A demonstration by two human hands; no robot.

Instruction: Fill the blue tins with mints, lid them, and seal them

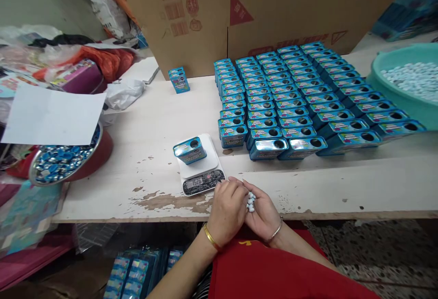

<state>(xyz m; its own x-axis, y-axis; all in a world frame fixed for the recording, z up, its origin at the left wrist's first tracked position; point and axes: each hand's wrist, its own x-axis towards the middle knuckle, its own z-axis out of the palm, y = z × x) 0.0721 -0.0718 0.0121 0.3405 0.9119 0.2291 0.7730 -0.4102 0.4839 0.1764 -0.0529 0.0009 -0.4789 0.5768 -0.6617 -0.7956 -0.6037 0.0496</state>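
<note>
Scale [211,157]: white, with a dark, lit display panel on its near edge; it lies on the worn white tabletop [150,121] and serves as landmark.
Tin on the scale: one blue tin [191,153], upright on the weighing plate, the round hole in its top uncovered.
Left hand [227,210]: just off the scale's near right corner, fingers bent over the other palm; whether the fingertips grip anything cannot be told.
Right hand [264,214]: to the right of the left hand and nearer the body than the scale, cupped with half-curled fingers, holding a few small white candies [251,202].
Tin rows: many blue tins [268,148] upright in close columns, right of the scale, holes showing on top.
Lone tin [179,81]: upright beyond the scale, near the cardboard box [208,39].
Basin [424,112]: green, far right of the scale, holding many more candies [414,78].
Bowl [105,151]: red, left of the scale, heaped with blue-and-silver caps [65,164], partly covered by white paper [53,114].
</note>
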